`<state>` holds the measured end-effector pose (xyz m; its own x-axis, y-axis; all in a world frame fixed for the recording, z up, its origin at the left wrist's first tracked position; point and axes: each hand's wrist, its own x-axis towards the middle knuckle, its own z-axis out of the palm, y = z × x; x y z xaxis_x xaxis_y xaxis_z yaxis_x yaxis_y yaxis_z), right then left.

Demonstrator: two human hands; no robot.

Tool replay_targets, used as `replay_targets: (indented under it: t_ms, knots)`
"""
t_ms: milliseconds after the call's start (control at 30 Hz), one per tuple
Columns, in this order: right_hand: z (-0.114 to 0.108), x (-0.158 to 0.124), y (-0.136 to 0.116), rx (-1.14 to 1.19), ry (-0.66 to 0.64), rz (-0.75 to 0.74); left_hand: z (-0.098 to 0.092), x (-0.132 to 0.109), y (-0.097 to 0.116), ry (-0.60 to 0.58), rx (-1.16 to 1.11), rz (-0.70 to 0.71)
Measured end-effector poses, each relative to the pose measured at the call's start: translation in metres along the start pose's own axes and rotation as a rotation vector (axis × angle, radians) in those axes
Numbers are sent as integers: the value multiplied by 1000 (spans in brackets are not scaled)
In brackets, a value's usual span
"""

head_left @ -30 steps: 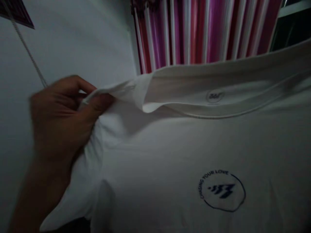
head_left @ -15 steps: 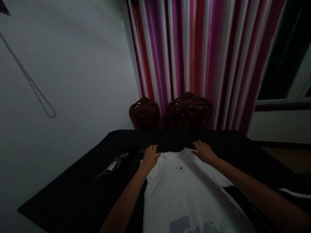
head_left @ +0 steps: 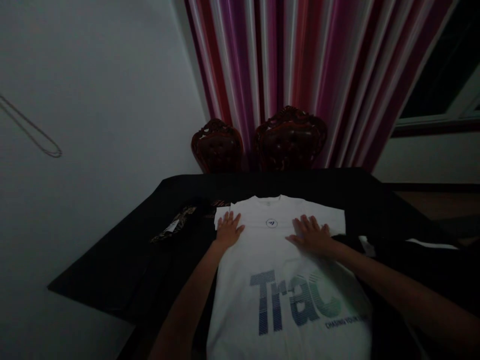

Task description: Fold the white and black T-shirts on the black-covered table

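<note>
A white T-shirt [head_left: 262, 250] lies spread on the black table, its collar toward the far edge. Large "Trac" lettering and a small round logo show on its front. My left hand [head_left: 228, 230] rests flat on the shirt near the sleeve on the left, fingers apart. On the right side of the chest, my right hand [head_left: 310, 236] presses flat with its fingers spread. Neither hand grips the cloth. The shirt's lower end runs out of the picture.
On the black table [head_left: 112, 265], a dark patterned item [head_left: 180, 223] with a white tag lies left of the shirt. Something dark with white edging [head_left: 431, 245] lies at the right. Two carved chairs [head_left: 290, 142] stand behind, before a striped curtain [head_left: 277, 60].
Both hands have come down from the collar and shoulders onto the chest area. The shirt now lies flatter, with its sleeves spread and more lettering in view. The camera has tilted down.
</note>
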<state>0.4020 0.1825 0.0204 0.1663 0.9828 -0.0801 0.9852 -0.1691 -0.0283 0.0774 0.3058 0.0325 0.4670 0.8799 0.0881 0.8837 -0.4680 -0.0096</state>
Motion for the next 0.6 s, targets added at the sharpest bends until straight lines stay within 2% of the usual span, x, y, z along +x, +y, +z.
replay_targets:
  t_ms: [100, 233, 300, 367, 433, 500, 600]
  knots:
    - [0, -19, 11, -26, 9, 31, 0, -18, -5, 0, 17, -49]
    - [10, -58, 18, -54, -52, -35, -4, -38, -2, 4, 37, -78]
    - [6, -72, 20, -61, -36, -47, -16, -47, 8, 39, 44, -54]
    - [-6, -78, 28, -57, -16, -64, -33, -65, 27, 81, 24, 29]
    - [-26, -73, 45, -44, 1, -89, -50, -95, 58, 96, -51, 148]
    - [-52, -55, 69, -6, 4, -86, -55, -134, 106, 70, -190, 282]
    - [-87, -8, 107, 58, 10, 10, -35, -186, 204, 55, -373, 598]
